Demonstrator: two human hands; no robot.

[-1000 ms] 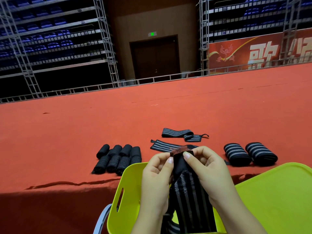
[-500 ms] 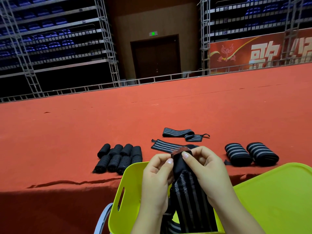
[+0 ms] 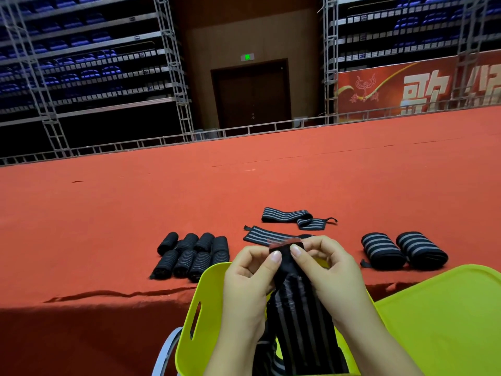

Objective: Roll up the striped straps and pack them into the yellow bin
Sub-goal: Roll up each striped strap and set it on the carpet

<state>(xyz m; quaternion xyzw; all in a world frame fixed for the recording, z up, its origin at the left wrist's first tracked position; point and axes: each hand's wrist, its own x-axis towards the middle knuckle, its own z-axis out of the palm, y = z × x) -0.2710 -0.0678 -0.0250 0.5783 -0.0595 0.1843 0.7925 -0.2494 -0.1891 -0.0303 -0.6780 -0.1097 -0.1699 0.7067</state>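
Both grips, left hand (image 3: 245, 278) and right hand (image 3: 325, 270), pinching striped strap (image 3: 298, 318) above yellow bin (image 3: 198, 308).

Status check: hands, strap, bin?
Left hand and right hand both pinch top end of striped strap, unrolled, hanging into yellow bin. Two flat straps on table unrolled. Nothing blocking.

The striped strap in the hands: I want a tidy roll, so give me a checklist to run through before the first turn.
1. Left hand pinches the striped strap at its top end: ok.
2. Right hand pinches the same end: ok.
3. Strap hangs flat, stripes untwisted: ok where visible.
4. Strap's lower end free: cannot tell, it runs out of view.
5. Yellow bin under the hands: ok.
6. Room left in the bin: cannot tell.
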